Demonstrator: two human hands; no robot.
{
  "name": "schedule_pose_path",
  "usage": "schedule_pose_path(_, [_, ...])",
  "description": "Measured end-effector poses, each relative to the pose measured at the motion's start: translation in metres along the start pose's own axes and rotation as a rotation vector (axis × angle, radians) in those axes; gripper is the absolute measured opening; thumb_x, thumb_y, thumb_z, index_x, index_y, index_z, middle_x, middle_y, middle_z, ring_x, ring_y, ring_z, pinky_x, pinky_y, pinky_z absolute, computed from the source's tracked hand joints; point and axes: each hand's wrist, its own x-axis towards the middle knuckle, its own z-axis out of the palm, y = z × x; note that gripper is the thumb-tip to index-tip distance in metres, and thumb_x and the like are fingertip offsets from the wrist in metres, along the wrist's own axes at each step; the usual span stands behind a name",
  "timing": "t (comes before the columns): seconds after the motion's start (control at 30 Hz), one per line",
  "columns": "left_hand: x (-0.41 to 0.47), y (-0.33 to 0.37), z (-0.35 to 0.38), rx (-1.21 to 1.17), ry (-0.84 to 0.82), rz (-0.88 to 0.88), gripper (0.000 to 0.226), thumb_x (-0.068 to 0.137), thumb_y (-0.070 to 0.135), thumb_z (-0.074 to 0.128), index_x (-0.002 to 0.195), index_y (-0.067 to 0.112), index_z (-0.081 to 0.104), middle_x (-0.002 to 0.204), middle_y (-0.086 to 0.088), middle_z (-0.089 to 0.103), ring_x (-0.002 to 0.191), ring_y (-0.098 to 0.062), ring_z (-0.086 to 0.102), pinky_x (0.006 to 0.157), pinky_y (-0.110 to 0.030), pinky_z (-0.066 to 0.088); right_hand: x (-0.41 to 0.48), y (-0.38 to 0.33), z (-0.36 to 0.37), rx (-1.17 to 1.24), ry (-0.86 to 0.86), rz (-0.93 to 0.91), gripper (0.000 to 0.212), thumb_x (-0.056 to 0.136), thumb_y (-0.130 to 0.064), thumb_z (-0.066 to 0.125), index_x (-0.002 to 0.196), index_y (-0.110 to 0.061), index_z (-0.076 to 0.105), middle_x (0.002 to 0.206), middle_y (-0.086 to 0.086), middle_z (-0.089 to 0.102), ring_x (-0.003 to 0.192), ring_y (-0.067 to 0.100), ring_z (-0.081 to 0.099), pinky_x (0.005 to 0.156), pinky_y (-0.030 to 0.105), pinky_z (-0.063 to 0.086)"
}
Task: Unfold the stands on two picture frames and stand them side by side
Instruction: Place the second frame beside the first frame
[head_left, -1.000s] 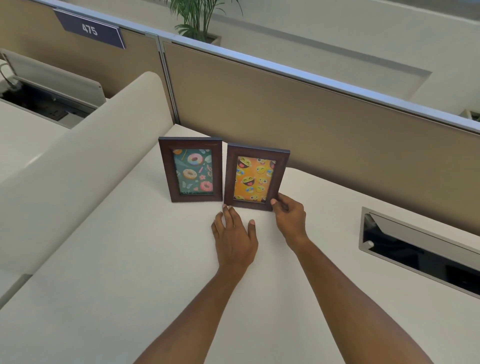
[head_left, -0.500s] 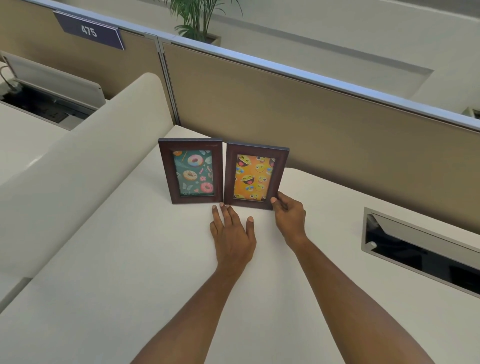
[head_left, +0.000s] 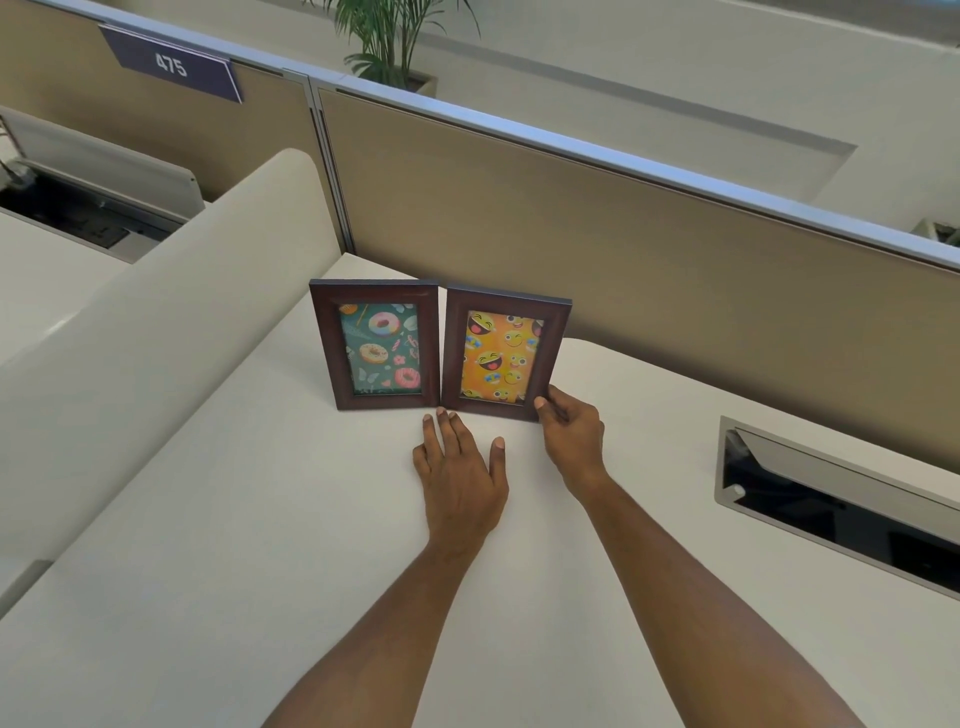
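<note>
On the white desk (head_left: 260, 519), the doughnut frame (head_left: 375, 345) and emoji frame (head_left: 504, 358) are standing touching. The right hand (head_left: 571, 441) is pinching the emoji frame's lower corner; the left hand (head_left: 462, 478) is lying flat, fingers together. Releasing gently seems wise.

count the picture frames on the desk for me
2. The dark brown wooden frame with the doughnut picture stands on the left; the matching frame with the orange emoji picture stands right beside it. None appear hidden.
</note>
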Motion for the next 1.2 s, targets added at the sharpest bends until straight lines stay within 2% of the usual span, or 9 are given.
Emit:
schedule_pose_path(0.3, [0.000, 0.000, -0.001, 0.006, -0.018, -0.008, 0.077, 0.104, 0.052, 0.024, 0.159, -0.001, 0.019, 0.169, -0.017, 0.018, 0.157, -0.034, 0.011, 0.122, -0.051, 0.016, 0.000, -0.002, -0.004, -0.058, -0.061, -0.024, 0.040, 0.101, -0.019, 0.059, 0.141, -0.009, 0.060, 0.136, 0.010, 0.068, 0.125, 0.029, 0.065, 0.111, 0.045, 0.049])
schedule_pose_path(0.73, [0.002, -0.002, -0.004, -0.009, -0.051, -0.008, 0.077, 0.104, 0.054, 0.023, 0.159, 0.001, 0.016, 0.170, -0.017, 0.012, 0.158, -0.033, 0.007, 0.124, -0.049, 0.014, -0.012, -0.004, -0.009, -0.125, -0.114, -0.009, 0.053, 0.098, -0.009, 0.063, 0.149, -0.008, 0.049, 0.148, 0.009, 0.059, 0.137, 0.026, 0.057, 0.116, 0.042, 0.042])
schedule_pose_path(1.0, [0.002, -0.005, -0.005, 0.010, -0.073, 0.013, 0.079, 0.103, 0.055, 0.021, 0.160, 0.002, 0.013, 0.171, -0.015, 0.007, 0.158, -0.032, 0.004, 0.124, -0.048, 0.013, -0.014, -0.006, -0.006, -0.153, -0.120, 0.003, 0.055, 0.098, -0.015, 0.064, 0.150, -0.011, 0.048, 0.150, 0.007, 0.056, 0.139, 0.027, 0.054, 0.115, 0.043, 0.043])
schedule_pose_path(1.1, [0.002, -0.007, -0.008, 0.015, -0.081, 0.028, 0.079, 0.103, 0.055, 0.020, 0.160, 0.002, 0.013, 0.171, -0.016, 0.008, 0.158, -0.032, 0.004, 0.124, -0.047, 0.012, -0.021, -0.008, -0.007, -0.159, -0.106, 0.016, 0.057, 0.099, -0.016, 0.064, 0.152, -0.010, 0.045, 0.154, 0.007, 0.052, 0.141, 0.027, 0.051, 0.113, 0.037, 0.043])
schedule_pose_path(1.2, [0.002, -0.009, -0.011, 0.014, -0.101, 0.038, 0.078, 0.104, 0.055, 0.021, 0.160, 0.000, 0.014, 0.170, -0.017, 0.011, 0.158, -0.032, 0.006, 0.125, -0.046, 0.012, -0.035, -0.012, -0.016, -0.111, -0.076, 0.016, 0.052, 0.097, -0.013, 0.065, 0.146, -0.008, 0.050, 0.148, 0.009, 0.057, 0.136, 0.026, 0.056, 0.103, 0.026, 0.045])
